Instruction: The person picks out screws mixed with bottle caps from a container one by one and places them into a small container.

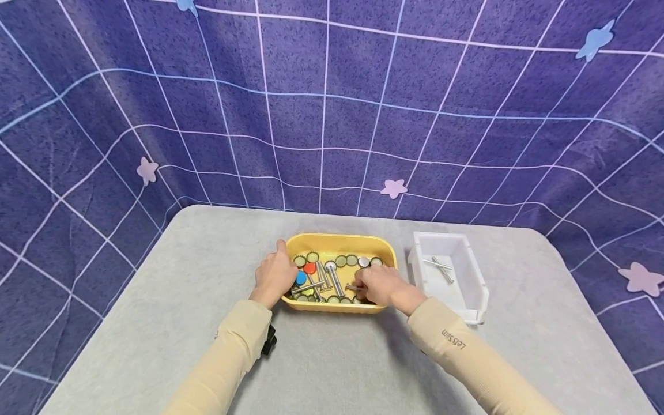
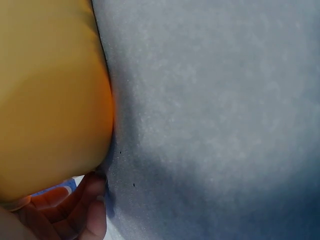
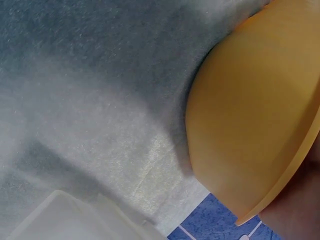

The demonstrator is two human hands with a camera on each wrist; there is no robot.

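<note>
Left hand (image 1: 274, 276) gripping yellow tub (image 1: 337, 309), right hand (image 1: 383, 285) inside, pinching bolt (image 1: 353, 287)

The right sleeve (image 1: 479, 363), a beige one, bears a single printed word (image 1: 453, 339) in small dark letters, which seems to read "LetsSim". In the head view it stands upside down, so it runs from right to left, on a slant, a little way back from the cuff (image 1: 422, 314). On the left sleeve (image 1: 218, 363), a small dark mark (image 1: 216, 335) shows at the outer edge, too little of it in sight to read.
</note>
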